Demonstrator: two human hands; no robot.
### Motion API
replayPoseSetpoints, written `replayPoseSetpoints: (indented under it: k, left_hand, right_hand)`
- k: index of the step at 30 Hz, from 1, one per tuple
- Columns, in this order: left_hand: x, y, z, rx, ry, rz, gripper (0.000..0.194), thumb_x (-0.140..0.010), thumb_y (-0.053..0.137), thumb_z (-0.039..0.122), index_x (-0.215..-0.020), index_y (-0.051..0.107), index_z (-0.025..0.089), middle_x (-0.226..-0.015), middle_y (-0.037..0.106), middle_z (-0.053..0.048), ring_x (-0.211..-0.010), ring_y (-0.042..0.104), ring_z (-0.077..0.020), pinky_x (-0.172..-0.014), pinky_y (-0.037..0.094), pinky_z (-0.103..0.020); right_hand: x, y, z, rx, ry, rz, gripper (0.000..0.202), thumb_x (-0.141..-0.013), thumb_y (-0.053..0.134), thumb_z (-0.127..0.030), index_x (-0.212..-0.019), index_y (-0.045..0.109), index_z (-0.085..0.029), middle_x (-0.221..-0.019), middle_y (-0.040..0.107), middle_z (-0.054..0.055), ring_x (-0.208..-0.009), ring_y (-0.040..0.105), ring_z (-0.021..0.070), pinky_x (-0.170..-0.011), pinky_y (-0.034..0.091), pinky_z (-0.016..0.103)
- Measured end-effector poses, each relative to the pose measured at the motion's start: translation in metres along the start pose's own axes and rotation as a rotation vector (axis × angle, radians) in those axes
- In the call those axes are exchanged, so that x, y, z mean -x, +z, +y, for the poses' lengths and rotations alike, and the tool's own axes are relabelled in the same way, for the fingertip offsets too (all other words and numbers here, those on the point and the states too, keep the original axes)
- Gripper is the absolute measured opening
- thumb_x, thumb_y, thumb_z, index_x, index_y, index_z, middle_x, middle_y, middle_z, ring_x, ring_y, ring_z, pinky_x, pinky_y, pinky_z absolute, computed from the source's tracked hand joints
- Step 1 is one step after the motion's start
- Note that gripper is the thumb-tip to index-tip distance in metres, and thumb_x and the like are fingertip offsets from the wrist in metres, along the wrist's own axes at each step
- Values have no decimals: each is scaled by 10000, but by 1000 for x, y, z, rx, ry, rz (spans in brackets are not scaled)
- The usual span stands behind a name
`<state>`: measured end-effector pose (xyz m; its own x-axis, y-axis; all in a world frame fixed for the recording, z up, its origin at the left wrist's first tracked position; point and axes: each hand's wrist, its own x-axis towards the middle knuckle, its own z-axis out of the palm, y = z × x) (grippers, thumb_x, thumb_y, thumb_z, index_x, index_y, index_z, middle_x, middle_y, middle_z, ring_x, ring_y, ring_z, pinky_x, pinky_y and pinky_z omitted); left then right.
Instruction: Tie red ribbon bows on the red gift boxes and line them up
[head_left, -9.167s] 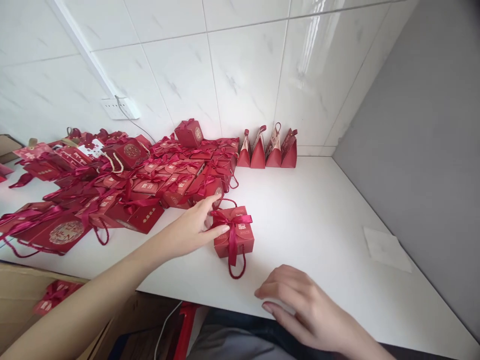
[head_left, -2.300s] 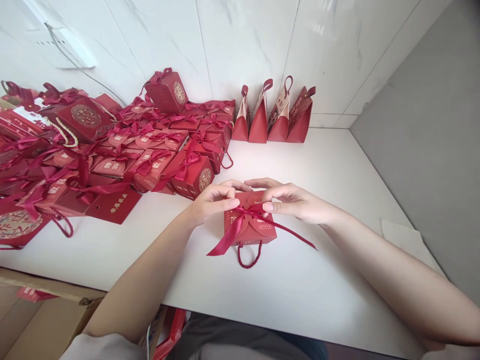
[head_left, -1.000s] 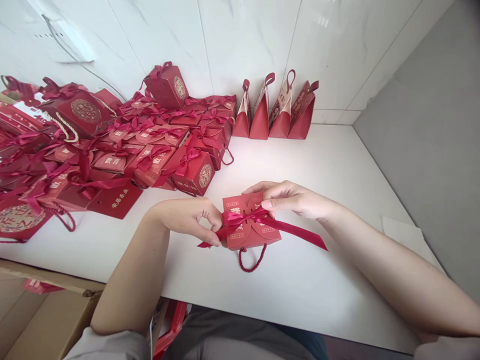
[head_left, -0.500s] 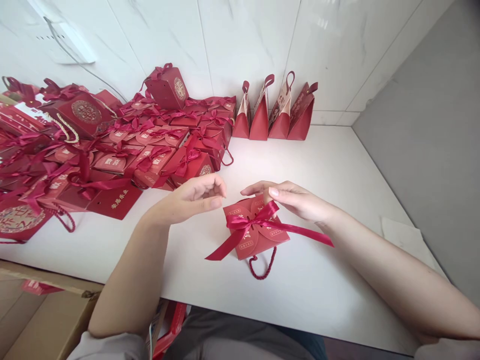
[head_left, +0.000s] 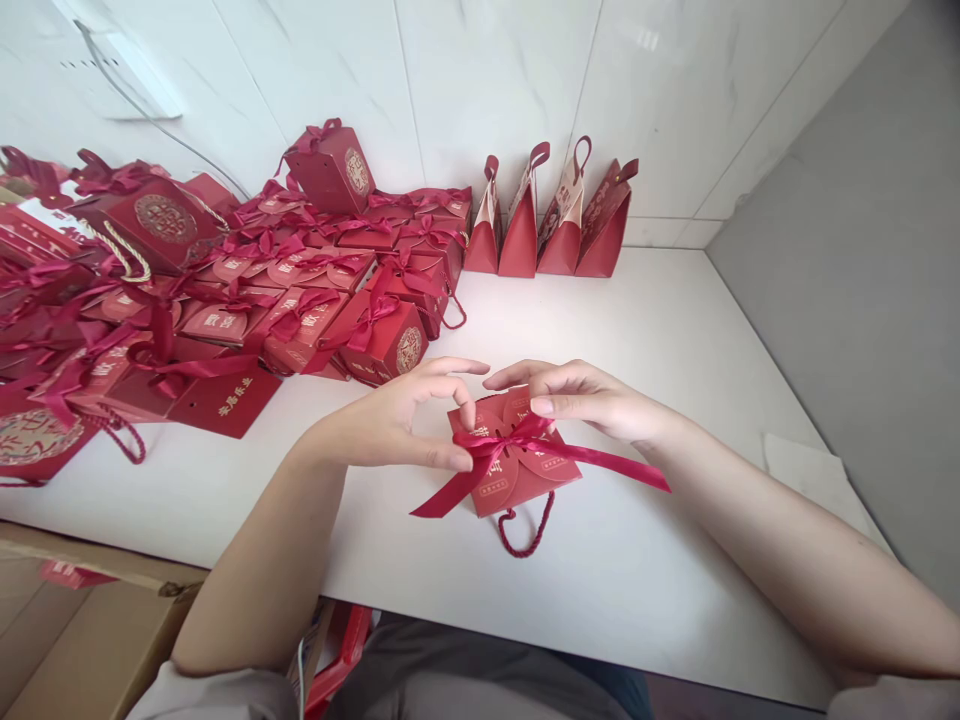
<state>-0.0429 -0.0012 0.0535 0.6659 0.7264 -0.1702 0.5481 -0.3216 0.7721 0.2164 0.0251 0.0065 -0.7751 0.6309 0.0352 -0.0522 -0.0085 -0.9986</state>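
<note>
At the front left of the white table (head_left: 637, 590), beyond and below its front edge, stands an open cardboard carton (head_left: 97, 650) with a bit of something red inside. A heap of red gift boxes (head_left: 300, 325), most tied with satin ribbons, covers the table's left part as far as the back edge. The person's left hand (head_left: 409, 410) hovers beside the left loop of a ribbon bow (head_left: 495, 445), thumb and fingers parted; whether it touches the ribbon cannot be told. That bow crosses the lid of a single red gift box (head_left: 525, 485), which sits near the middle of the table, its rope handle (head_left: 526, 550) towards the front edge. Behind it, four triangular red packets (head_left: 517, 245) stand upright in a row along the back edge. The person's right hand (head_left: 589, 398) pinches the bow's right loop. A white sheet (head_left: 806, 465) lies by the right edge, near a grey panel (head_left: 847, 270).
</note>
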Motion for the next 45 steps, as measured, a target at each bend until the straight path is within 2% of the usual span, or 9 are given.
replayPoseSetpoints:
  k: [4,10,14,18,20,24,29,35,45]
  left_hand:
    - [-2,1,-2,2,8,-55,272,-691,788,403,-800,642,201,-1488,386,-47,-1431,276,-314,-1156,268,-465]
    - [-6,2,-10,99,15,-59,300,-665,813,397,-872,686,220,-1486,400,-61,-1438,270,-311,-1174,239,-480]
    - [-6,1,-16,208,58,-56,184,-720,774,359,-817,718,213,-1473,427,-62,-1456,239,-304,-1184,230,-470]
    - [-6,1,-16,269,106,-128,223,-738,761,341,-931,743,229,-1566,295,-46,-1483,156,-296,-1204,173,-448]
    - [-6,2,-14,284,111,-170,187,-745,757,347,-882,745,220,-1594,230,-25,-1486,138,-295,-1208,159,-430]
    - [-7,3,-10,321,69,-151,212,-792,710,382,-742,702,177,-1578,275,-46,-1475,185,-303,-1196,191,-449]
    - [-9,4,-9,293,-10,-17,364,-842,641,427,-602,606,156,-1504,408,-64,-1450,253,-308,-1173,224,-472]
    - [-9,0,-14,254,-67,23,378,-858,622,425,-606,550,152,-1450,455,-71,-1426,296,-302,-1100,327,-443]
    - [-9,0,-15,235,-90,21,375,-865,610,423,-627,546,140,-1393,505,-77,-1249,506,-268,-1029,385,-380]
  right_hand:
    - [0,0,0,-2,-12,-3,327,-887,635,-382,-636,623,-171,-1309,583,62,-1265,491,270,-1046,353,427]
    - [-1,-3,1,12,-10,-32,294,-879,640,-399,-685,639,-178,-1307,586,68,-1271,485,282,-1041,360,436]
    - [-1,-4,0,29,-3,-39,332,-869,646,-421,-652,624,-171,-1292,591,78,-1250,496,284,-1023,377,436]
    - [-1,-5,-2,45,13,-62,346,-864,646,-446,-658,649,-167,-1321,575,88,-1237,507,285,-1025,381,438]
    - [-1,-6,-3,49,12,-96,330,-872,640,-435,-684,668,-166,-1320,578,92,-1266,487,280,-1046,364,437]
    - [0,-8,-5,61,4,-147,303,-885,635,-400,-709,682,-157,-1296,597,101,-1290,470,267,-1071,347,431]
    - [0,-8,-5,70,43,-138,317,-871,647,-422,-694,686,-162,-1378,533,83,-1205,539,260,-1022,404,426]
    - [1,-7,-8,119,20,-85,273,-883,637,-405,-726,688,-188,-1354,549,56,-1224,519,245,-1050,381,411]
    - [2,-9,-9,148,17,-98,293,-897,621,-395,-716,667,-169,-1382,530,70,-1215,520,243,-1043,369,404]
